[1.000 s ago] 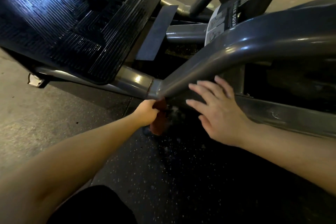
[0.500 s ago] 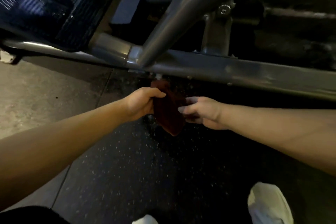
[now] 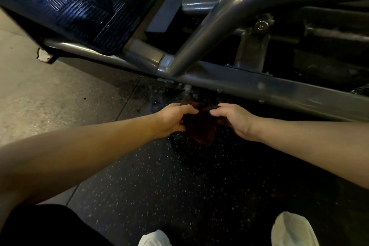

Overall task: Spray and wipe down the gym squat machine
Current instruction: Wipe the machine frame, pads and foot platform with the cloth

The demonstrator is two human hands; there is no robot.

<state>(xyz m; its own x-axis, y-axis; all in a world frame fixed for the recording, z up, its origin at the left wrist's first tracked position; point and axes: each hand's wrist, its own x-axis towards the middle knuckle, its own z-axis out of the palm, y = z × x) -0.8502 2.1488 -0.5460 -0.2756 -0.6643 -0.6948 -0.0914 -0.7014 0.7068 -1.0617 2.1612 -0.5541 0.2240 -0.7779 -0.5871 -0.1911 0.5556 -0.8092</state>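
Note:
A dark red cloth (image 3: 200,126) hangs between both hands, above the speckled floor and in front of the squat machine's low grey frame rail (image 3: 259,88). My left hand (image 3: 172,118) grips the cloth's left edge and my right hand (image 3: 233,119) pinches its right edge. A slanted grey tube (image 3: 209,34) joins the rail at a welded joint just beyond my hands. The ribbed black footplate (image 3: 79,4) fills the upper left. No spray bottle is in view.
Wet foamy spots (image 3: 185,87) lie on the black rubber floor (image 3: 179,185) under the joint. Pale concrete floor (image 3: 50,96) lies to the left. My white shoes (image 3: 293,229) show at the bottom edge. A bolt (image 3: 260,25) sits on a bracket behind the rail.
My right hand left the frame tube and came down to take the cloth's right side. Both hands drew back from the rail, and now hold the cloth spread between them.

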